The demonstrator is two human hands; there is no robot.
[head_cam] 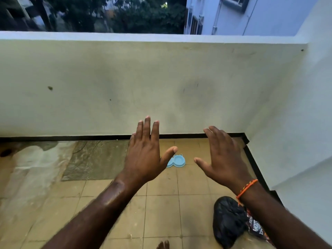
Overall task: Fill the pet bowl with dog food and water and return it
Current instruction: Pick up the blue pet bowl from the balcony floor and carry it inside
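1. On the tiled floor (161, 212), far out near the wall (125, 87), lies a small blue pet bowl (177, 160). It has two round dips side by side and little frog eyes on top. I cannot tell if anything is in it.
2. Both hands are held up in the air in front of the person, palms down, and they hold nothing.
3. The left hand (145, 155) has its fingers straight and close together, pointing up at the wall. Its thumb sticks out to the side and covers the left part of the bowl in this view.
4. The right hand (224, 159) has its fingers straight too, leaning toward the left. Its thumb points at the bowl. The bowl shows in the gap between the two thumbs.
5. An orange string band (247, 188) goes round the right wrist.
6. A black bag (228, 223) sits on the floor low down on the right, just under the right arm. A dark packet (256, 227) with white letters lies beside it, partly hidden by the arm.
7. A gray mat (95, 159) lies on the floor to the left, against the wall. A pale sheet (36, 164) lies next to it, further left.
8. Bare toes (163, 244) peek in at the bottom edge.
9. Over the wall are dark trees (134, 13) and a pale building (260, 15).
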